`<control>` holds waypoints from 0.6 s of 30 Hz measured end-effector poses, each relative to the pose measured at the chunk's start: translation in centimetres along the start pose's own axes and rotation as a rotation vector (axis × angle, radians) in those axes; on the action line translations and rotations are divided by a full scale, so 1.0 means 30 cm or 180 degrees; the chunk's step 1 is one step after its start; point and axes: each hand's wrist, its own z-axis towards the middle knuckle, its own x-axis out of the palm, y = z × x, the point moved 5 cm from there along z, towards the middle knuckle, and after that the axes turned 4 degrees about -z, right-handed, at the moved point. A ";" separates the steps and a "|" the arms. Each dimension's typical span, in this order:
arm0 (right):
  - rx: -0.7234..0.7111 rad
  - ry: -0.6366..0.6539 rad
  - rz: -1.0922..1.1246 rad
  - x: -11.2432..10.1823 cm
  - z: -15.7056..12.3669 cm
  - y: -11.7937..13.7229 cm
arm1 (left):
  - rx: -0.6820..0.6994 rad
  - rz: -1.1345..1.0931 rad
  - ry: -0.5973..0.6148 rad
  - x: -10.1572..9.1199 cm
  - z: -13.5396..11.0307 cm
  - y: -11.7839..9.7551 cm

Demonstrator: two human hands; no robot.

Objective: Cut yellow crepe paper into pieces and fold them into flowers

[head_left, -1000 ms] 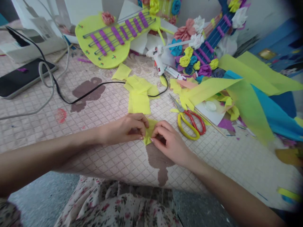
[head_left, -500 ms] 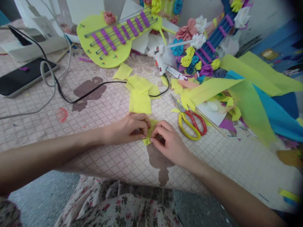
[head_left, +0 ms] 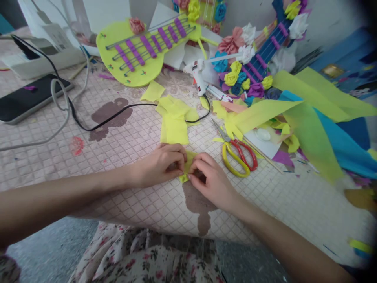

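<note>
A small piece of yellow crepe paper [head_left: 190,157] is pinched between my two hands, its lower edge bunched into folds. My left hand [head_left: 163,165] is closed on its left side, thumb against fingertips. On the right side my right hand [head_left: 210,177] also grips it, fingers curled. Part of the paper is hidden behind the fingers. Just beyond my hands lies a loose stack of cut yellow paper squares [head_left: 175,122]. Scissors [head_left: 235,151] with one yellow and one red handle rest to the right of my right hand.
A white hot glue gun [head_left: 198,76] stands behind the squares, its black cord [head_left: 118,110] crossing the table. A yellow guitar cutout [head_left: 132,55] and a blue one with paper flowers [head_left: 259,63] are at the back. Paper strips [head_left: 312,129] lie right, a phone [head_left: 32,98] left.
Both hands stay at nearly the same spot, still pinching the yellow paper. The whole view has shifted very slightly; nothing else has visibly moved.
</note>
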 end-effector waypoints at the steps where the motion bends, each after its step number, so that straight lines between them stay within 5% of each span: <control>1: -0.0007 -0.0004 -0.0004 0.001 0.001 0.000 | -0.0010 0.0010 -0.0013 0.001 0.000 0.001; 18: -0.0061 -0.0088 -0.0041 0.001 -0.002 0.004 | -0.0012 0.0214 -0.0249 0.011 -0.003 -0.005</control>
